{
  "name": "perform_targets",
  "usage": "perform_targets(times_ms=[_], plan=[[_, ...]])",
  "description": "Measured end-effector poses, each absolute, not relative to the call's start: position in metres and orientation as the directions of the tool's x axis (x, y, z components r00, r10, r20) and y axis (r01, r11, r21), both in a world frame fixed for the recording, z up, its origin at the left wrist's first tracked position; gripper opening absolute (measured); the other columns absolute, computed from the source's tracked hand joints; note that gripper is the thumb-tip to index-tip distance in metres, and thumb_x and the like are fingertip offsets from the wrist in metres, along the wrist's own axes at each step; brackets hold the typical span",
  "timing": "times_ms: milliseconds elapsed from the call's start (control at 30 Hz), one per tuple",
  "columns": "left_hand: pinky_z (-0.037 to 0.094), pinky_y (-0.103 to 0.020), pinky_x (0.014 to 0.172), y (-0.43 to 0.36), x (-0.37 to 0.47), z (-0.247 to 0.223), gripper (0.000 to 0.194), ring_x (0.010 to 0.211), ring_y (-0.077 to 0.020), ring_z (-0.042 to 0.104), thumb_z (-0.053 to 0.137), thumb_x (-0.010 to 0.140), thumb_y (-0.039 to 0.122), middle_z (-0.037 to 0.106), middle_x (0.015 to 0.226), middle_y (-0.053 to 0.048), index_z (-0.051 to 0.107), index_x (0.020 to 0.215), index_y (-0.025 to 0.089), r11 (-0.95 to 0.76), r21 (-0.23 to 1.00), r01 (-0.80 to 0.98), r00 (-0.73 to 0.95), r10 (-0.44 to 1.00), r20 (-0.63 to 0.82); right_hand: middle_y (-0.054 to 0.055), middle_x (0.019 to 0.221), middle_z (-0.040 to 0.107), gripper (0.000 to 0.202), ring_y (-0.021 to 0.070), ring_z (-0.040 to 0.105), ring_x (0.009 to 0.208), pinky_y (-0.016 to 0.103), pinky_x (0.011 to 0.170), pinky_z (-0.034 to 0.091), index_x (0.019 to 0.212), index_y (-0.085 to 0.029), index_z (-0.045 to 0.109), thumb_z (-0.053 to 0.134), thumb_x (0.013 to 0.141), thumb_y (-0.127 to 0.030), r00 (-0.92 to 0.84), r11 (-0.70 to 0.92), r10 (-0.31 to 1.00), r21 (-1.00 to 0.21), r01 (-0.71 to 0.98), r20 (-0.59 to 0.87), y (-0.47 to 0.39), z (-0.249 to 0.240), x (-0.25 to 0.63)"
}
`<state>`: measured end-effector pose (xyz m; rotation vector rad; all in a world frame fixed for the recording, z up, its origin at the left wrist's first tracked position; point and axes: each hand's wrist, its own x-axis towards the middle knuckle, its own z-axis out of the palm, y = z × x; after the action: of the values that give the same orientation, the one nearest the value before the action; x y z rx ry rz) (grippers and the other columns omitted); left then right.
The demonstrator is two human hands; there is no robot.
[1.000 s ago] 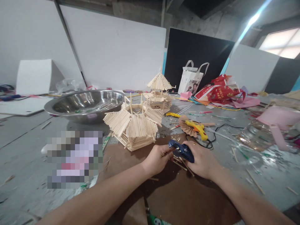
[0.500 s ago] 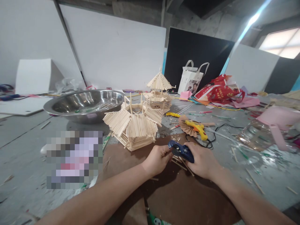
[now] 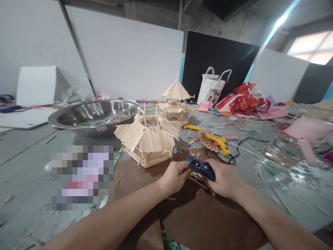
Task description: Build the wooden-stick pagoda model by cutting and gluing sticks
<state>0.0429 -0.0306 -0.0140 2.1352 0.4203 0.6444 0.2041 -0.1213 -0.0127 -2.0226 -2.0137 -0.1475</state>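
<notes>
My right hand (image 3: 223, 177) is wrapped round a blue hand tool (image 3: 201, 168), its tip pointing left. Close to that tip, my left hand (image 3: 173, 176) is closed in a pinch; what lies between its fingers is too small to name. Thin wooden sticks (image 3: 199, 183) lie on the brown board (image 3: 213, 215) beneath both hands. Just beyond my left hand stands a small stick-built model (image 3: 156, 142) with a flared roof and upright posts. Behind it is a taller stick pavilion (image 3: 177, 92) with a pointed roof.
A steel basin (image 3: 93, 126) sits at the left rear. Right of the models lie a yellow glue gun (image 3: 220, 143) with a black cord and a folded paper fan. A clear container (image 3: 279, 149), a red bag (image 3: 241, 99) and a white bag (image 3: 210, 88) are farther right.
</notes>
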Motion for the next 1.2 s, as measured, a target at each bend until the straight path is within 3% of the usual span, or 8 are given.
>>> perform_targets(times_ms=[433, 567, 733, 933, 1067, 1200], plan=[[0.032, -0.016, 0.049, -0.028, 0.045, -0.018, 0.027, 0.052, -0.0066, 0.033, 0.039, 0.079, 0.024, 0.04, 0.054, 0.003, 0.051, 0.059, 0.011, -0.561, 0.828, 0.029, 0.783, 0.527, 0.33, 0.005, 0.072, 0.063, 0.018, 0.0193, 0.058, 0.064, 0.025, 0.052, 0.032, 0.083, -0.018, 0.05, 0.046, 0.067, -0.025, 0.064, -0.045, 0.959, -0.073, 0.996, 0.275, -0.12, -0.01, 0.2], [0.031, -0.016, 0.048, -0.031, 0.047, -0.017, 0.029, 0.05, -0.0067, 0.035, 0.038, 0.08, 0.029, 0.04, 0.052, 0.003, 0.052, 0.061, 0.012, -0.581, 0.809, 0.093, 0.784, 0.543, 0.3, 0.005, 0.065, 0.062, 0.015, 0.02, 0.059, 0.06, 0.026, 0.051, 0.033, 0.078, -0.017, 0.05, 0.045, 0.069, -0.027, 0.16, -0.148, 0.955, -0.068, 0.987, 0.249, -0.117, -0.011, 0.203], [0.032, -0.018, 0.049, -0.034, 0.047, -0.015, 0.032, 0.049, -0.0068, 0.038, 0.039, 0.08, 0.032, 0.044, 0.05, 0.003, 0.052, 0.058, 0.013, -0.538, 0.828, 0.161, 0.759, 0.603, 0.244, 0.008, 0.08, 0.063, 0.028, 0.023, 0.059, 0.07, 0.028, 0.055, 0.035, 0.094, -0.017, 0.049, 0.046, 0.069, -0.029, 0.293, -0.294, 0.926, -0.033, 0.955, 0.239, -0.112, -0.008, 0.209], [0.035, -0.018, 0.047, -0.033, 0.044, -0.007, 0.029, 0.05, -0.0073, 0.041, 0.042, 0.077, 0.036, 0.049, 0.053, 0.002, 0.058, 0.07, 0.013, -0.464, 0.877, 0.127, 0.737, 0.635, 0.23, 0.01, 0.092, 0.06, 0.033, 0.0251, 0.057, 0.081, 0.031, 0.059, 0.036, 0.101, -0.018, 0.047, 0.045, 0.071, -0.031, 0.29, -0.287, 0.94, -0.042, 0.957, 0.179, -0.111, -0.008, 0.207], [0.038, -0.018, 0.051, -0.031, 0.039, 0.008, 0.026, 0.055, -0.0086, 0.048, 0.043, 0.078, 0.032, 0.058, 0.063, -0.001, 0.061, 0.076, 0.013, -0.573, 0.81, 0.124, 0.715, 0.618, 0.327, 0.011, 0.091, 0.059, 0.038, 0.0266, 0.056, 0.084, 0.033, 0.062, 0.039, 0.097, -0.017, 0.049, 0.046, 0.071, -0.043, 0.257, -0.251, 0.955, -0.054, 0.966, 0.151, -0.111, -0.011, 0.206], [0.043, -0.02, 0.059, -0.029, 0.03, 0.03, 0.024, 0.066, -0.0104, 0.055, 0.04, 0.081, 0.025, 0.063, 0.076, -0.003, 0.06, 0.088, 0.016, -0.734, 0.667, 0.129, 0.709, 0.539, 0.455, 0.016, 0.094, 0.058, 0.053, 0.0286, 0.054, 0.086, 0.038, 0.069, 0.04, 0.104, -0.009, 0.05, 0.041, 0.072, -0.051, 0.177, -0.176, 0.976, -0.018, 0.984, 0.128, -0.109, -0.022, 0.207]])
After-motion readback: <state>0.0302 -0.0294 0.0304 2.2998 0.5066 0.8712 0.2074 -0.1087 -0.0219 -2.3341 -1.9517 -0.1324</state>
